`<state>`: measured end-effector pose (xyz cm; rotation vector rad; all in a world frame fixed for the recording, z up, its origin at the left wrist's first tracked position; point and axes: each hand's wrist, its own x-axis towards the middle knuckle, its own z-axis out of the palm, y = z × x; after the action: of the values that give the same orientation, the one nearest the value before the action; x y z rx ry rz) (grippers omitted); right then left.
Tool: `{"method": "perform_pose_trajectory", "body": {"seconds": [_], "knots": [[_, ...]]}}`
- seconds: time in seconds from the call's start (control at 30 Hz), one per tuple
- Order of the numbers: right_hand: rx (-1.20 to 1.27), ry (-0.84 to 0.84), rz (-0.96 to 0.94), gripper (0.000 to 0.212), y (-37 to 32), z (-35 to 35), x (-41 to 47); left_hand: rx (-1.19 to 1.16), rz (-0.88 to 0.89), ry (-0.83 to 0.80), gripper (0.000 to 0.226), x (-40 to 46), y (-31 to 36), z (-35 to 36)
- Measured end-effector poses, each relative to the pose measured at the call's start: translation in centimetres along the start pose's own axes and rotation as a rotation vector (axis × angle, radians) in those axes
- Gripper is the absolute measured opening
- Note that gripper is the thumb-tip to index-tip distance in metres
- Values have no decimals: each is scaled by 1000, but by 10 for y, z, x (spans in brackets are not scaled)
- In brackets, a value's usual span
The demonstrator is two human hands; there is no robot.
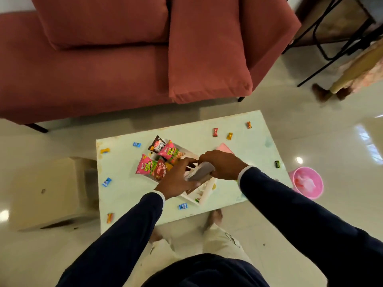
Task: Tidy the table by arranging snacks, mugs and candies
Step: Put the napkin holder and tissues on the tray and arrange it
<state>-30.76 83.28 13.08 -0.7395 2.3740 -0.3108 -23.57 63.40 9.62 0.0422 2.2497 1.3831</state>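
A low white table (pixel 207 131) carries a white tray (pixel 208 190) with several snack packets, among them a pink one (pixel 145 165) and a dark brown one (pixel 156 144). My left hand (pixel 178 179) and my right hand (pixel 221 165) both grip a grey mug (pixel 200 172), tilted on its side just above the tray. Wrapped candies lie scattered over the table: a blue one (pixel 106 181), a red one (pixel 215 132), a yellow one (pixel 229 136), and a green one (pixel 277 164).
A red sofa (pixel 103 79) stands behind the table. A beige stool (pixel 51 193) is at the left, a pink bucket (pixel 308 182) on the floor at the right. A pink object (pixel 224 148) lies behind my right hand. My feet are at the table's near edge.
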Motion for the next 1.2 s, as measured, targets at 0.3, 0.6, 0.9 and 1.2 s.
{"method": "perform_pose_trajectory", "body": {"seconds": [0.3, 0.6, 0.9, 1.2], "knots": [[63, -88, -78, 47, 149, 118, 76, 73, -294, 275, 71, 81, -82, 121], [10, -73, -144, 65, 195, 206, 151, 56, -351, 324, 53, 86, -169, 178], [-57, 18, -214, 78, 198, 222, 163, 120, -275, 280, 39, 92, -182, 166], [808, 318, 834, 57, 194, 257, 110, 346, -285, 504, 30, 116, -207, 61]]}}
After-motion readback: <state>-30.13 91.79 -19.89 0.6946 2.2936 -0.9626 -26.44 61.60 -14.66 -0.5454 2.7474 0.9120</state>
